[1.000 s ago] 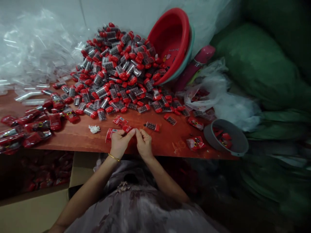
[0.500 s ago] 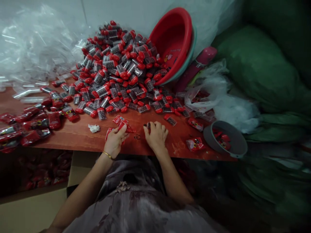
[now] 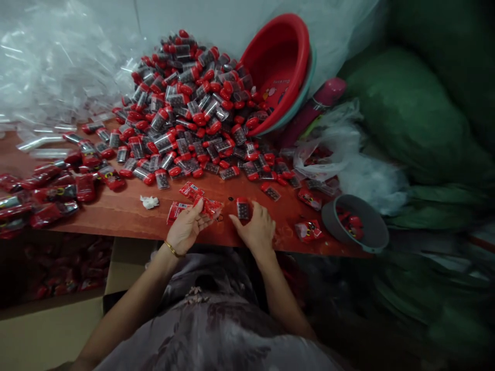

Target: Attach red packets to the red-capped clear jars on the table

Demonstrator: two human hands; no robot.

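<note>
My left hand (image 3: 188,226), with a gold-coloured bangle at the wrist, pinches a red printed plastic packet (image 3: 211,207) between thumb and fingers. Other flat red packets (image 3: 177,211) lie on the table beside and partly under this hand. My right hand (image 3: 257,226) rests at the table's front with thumb and fingers apart. Between them is a small clear container (image 3: 242,208) with a red cap and dark contents; whether the fingers touch it is hard to tell. A large heap of the same red-capped containers (image 3: 185,118) stands behind both hands.
Filled red packets (image 3: 58,193) are piled at left, before clear plastic sleeves (image 3: 58,77). A red basin (image 3: 303,46) leans tilted behind the heap. Right of my hands stand a grey bowl (image 3: 381,232) with red pieces and a plastic bag (image 3: 320,165). An open carton (image 3: 58,330) is below left.
My right hand has shifted slightly right and opened, so the container shows its broad side. My left hand has brought the packet a little rightward, towards it.
</note>
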